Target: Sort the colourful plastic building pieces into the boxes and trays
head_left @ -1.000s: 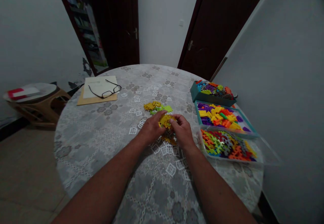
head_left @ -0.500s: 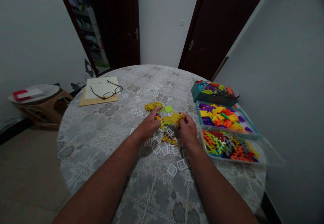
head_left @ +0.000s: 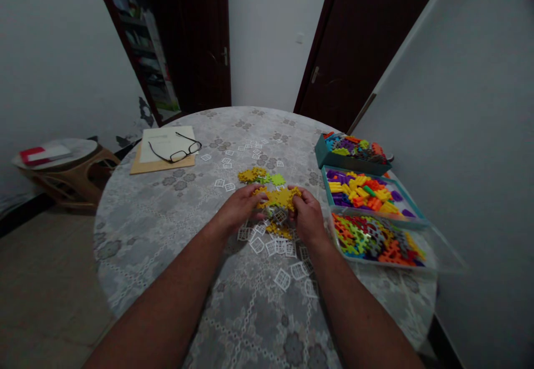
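Between my two hands is a yellow assembly of interlocking plastic snowflake pieces [head_left: 278, 197], raised a little over the table. My left hand [head_left: 241, 207] grips its left end, the thumb and fingers closed about the edge. On the right end, my right hand [head_left: 307, 213] pinches it the same way. Just beyond lie a second yellow cluster [head_left: 251, 175] and a lime green piece [head_left: 277, 179]. Below the assembly, more yellow pieces [head_left: 280, 230] rest among white lattice window pieces [head_left: 257, 245]. The underside of the held assembly is hidden.
On the right stand a teal box [head_left: 354, 160] of mixed pieces, a tray [head_left: 326, 188] of bright blocks and a clear bin [head_left: 336, 235] of snowflake pieces. Black glasses [head_left: 179, 156] lie on papers at the left. A stool [head_left: 79, 174] stands beyond the round table [head_left: 137, 235].
My left hand's index finger, stretched out forward before, has come back and curled onto the assembly's left end. My right hand keeps its grip, nearly unmoved.
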`<state>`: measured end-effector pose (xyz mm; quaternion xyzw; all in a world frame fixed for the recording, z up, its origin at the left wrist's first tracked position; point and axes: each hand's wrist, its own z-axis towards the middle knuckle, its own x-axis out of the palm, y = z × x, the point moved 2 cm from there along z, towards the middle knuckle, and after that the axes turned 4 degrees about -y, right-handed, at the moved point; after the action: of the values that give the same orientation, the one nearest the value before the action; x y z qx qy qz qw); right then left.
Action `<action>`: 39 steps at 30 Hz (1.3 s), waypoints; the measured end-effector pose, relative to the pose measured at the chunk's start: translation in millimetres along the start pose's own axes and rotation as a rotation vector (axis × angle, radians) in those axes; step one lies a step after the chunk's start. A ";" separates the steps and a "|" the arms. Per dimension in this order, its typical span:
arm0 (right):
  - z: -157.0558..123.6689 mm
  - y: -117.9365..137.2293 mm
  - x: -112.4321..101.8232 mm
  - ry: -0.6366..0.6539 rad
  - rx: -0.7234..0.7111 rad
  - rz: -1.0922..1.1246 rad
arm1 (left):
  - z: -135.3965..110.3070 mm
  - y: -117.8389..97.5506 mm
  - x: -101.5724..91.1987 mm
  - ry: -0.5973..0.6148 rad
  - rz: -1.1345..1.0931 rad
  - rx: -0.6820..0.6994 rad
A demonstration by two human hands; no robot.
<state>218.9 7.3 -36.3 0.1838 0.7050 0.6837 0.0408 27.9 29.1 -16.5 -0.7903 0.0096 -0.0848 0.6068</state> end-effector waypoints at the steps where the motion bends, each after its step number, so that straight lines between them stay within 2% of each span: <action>1: -0.6 0.4 0.5 0.009 0.000 0.001 | -1.5 -1.4 0.7 0.019 -0.002 -0.019; 4: -2.0 0.2 0.7 0.029 0.000 -0.010 | -4.3 -4.9 2.8 0.079 0.019 -0.046; 8: -3.0 -1.8 -0.1 0.062 -0.012 -0.084 | -2.3 -4.4 4.3 0.108 0.094 0.021; 13: -4.7 -2.2 0.5 0.032 -0.164 -0.307 | 1.8 1.8 6.4 0.109 0.198 0.132; 19: -8.6 -3.8 4.5 0.018 -0.382 -0.544 | -0.9 8.5 13.5 0.198 0.060 0.070; 22: -10.3 -3.7 5.9 0.076 -0.448 -0.621 | -1.7 10.8 17.1 0.241 0.093 0.073; 24: -10.7 -1.6 5.6 0.150 -0.435 -0.595 | -1.4 10.1 17.5 0.238 0.107 0.081; 26: -9.6 2.9 2.4 0.195 -0.382 -0.537 | -0.5 6.4 14.7 0.186 0.096 0.086; 28: -7.2 10.0 -5.0 0.171 -0.337 -0.517 | 1.2 0.5 8.4 0.084 0.053 0.081; 30: -5.4 18.4 -16.4 0.127 -0.353 -0.596 | 3.7 -5.6 0.1 -0.029 -0.018 0.072; 32: -6.4 24.9 -29.2 0.142 -0.386 -0.762 | 7.2 -9.7 -7.2 -0.102 -0.091 0.066; 36: -18.1 25.6 -48.5 0.345 -0.350 -1.045 | 14.7 -9.0 -14.8 -0.193 -0.183 0.046; 39: -26.5 21.1 -49.4 0.477 -0.334 -1.124 | 17.3 -5.3 -15.1 -0.210 -0.236 0.018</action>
<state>260.9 -33.5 -23.5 -0.3810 0.5673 0.6808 0.2636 15.1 48.8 -17.6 -0.7849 -0.1474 -0.0725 0.5974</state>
